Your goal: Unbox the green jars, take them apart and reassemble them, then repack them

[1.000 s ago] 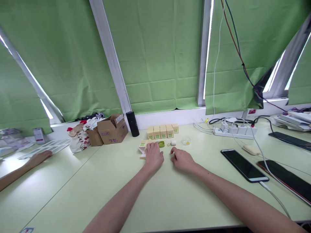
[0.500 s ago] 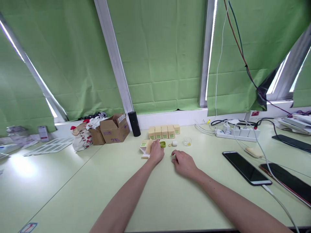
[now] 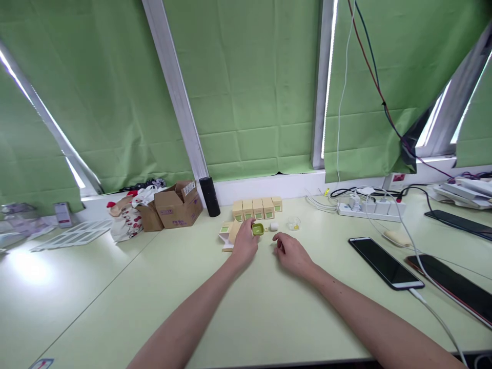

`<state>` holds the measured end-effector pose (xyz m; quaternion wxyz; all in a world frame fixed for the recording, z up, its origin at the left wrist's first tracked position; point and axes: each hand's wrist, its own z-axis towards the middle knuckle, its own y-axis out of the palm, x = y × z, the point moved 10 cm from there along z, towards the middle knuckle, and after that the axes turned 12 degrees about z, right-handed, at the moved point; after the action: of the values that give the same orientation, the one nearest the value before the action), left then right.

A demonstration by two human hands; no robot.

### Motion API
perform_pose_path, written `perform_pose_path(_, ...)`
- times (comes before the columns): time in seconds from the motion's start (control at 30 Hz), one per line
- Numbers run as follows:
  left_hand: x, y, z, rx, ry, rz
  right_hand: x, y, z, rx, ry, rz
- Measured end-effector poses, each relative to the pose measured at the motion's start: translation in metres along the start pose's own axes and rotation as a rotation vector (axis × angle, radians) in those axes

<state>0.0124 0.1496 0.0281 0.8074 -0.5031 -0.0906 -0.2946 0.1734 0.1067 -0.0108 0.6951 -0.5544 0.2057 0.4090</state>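
My left hand (image 3: 245,243) pinches a small green case (image 3: 258,229) between thumb and fingers, just above the pale green table (image 3: 115,307). Beside that hand lie flat, unfolded small cartons (image 3: 226,234). My right hand (image 3: 292,252) rests on the table to the right with fingers curled, and nothing shows in it. A small white object (image 3: 273,226) and a clear plastic piece (image 3: 293,223) lie just beyond it. Behind them a row of several small yellow boxes (image 3: 257,208) with green labels stands near the window sill.
A black cylinder (image 3: 209,196), brown cardboard boxes (image 3: 178,204) and a patterned bag (image 3: 126,218) stand at the back left. At the right are a power strip (image 3: 371,207) with cables, a charging phone (image 3: 385,262) and a second phone (image 3: 453,287). White trays (image 3: 73,234) lie far left.
My left hand has closed on the green case and raised it slightly. My right hand has shifted a little. Another person's arm at the far left has left the view.
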Motion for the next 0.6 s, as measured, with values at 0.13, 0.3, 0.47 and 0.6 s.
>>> perform_pose_path(0.13,0.029,-0.016,-0.024,-0.004,0.114,-0.058,0.003,-0.007,0.001,0.052,0.026,0.026)
perform_pose_path(0.3,0.05,-0.028,-0.054,0.047,0.265,-0.054,-0.001,-0.005,-0.002,0.036,0.031,0.036)
perform_pose_path(0.47,0.047,-0.032,-0.063,0.096,0.299,-0.085,-0.003,-0.003,-0.003,0.017,0.038,0.029)
perform_pose_path(0.6,0.042,-0.032,-0.063,0.109,0.233,-0.134,-0.006,-0.004,-0.004,0.009,0.031,0.028)
